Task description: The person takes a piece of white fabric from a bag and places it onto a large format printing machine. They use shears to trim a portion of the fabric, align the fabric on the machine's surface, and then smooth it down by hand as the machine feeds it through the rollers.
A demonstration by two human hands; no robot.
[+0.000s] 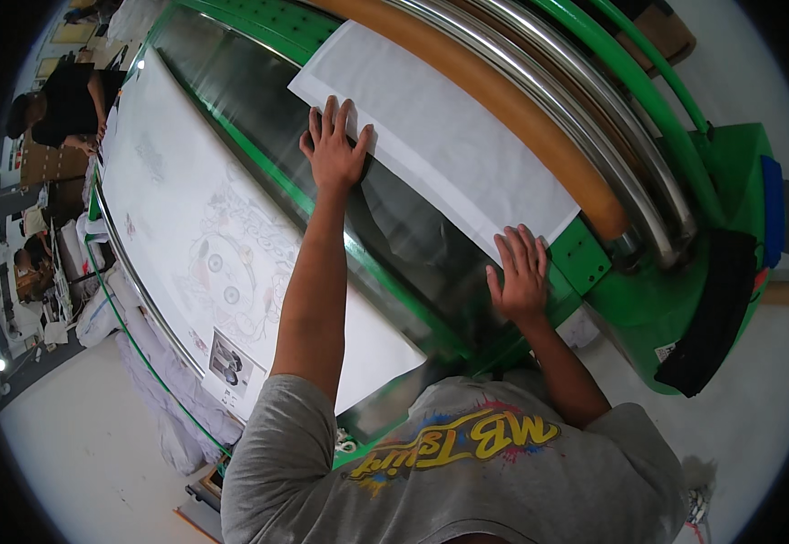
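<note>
A long white sheet [449, 127] lies across the green machine, its far side against an orange-brown roller [540, 150]. My left hand [336, 154] reaches out flat with fingers spread, the tips on the sheet's near edge towards its left end. At the right end, my right hand [520, 276] lies flat, fingertips on the sheet's near corner. Neither hand grips anything. Below the left hand, a large white sheet with a faint line drawing [222, 254] is spread over the front of the machine, under my left forearm. A small printed picture [231, 365] is at its lower edge.
Shiny metal rollers [576, 118] run behind the orange-brown one. A dark glossy strip [413, 218] separates the two sheets. The green end housing [730, 190] stands at right. Another person in black [70, 104] stands at far left. Pale fabric [172, 394] hangs below the machine's front.
</note>
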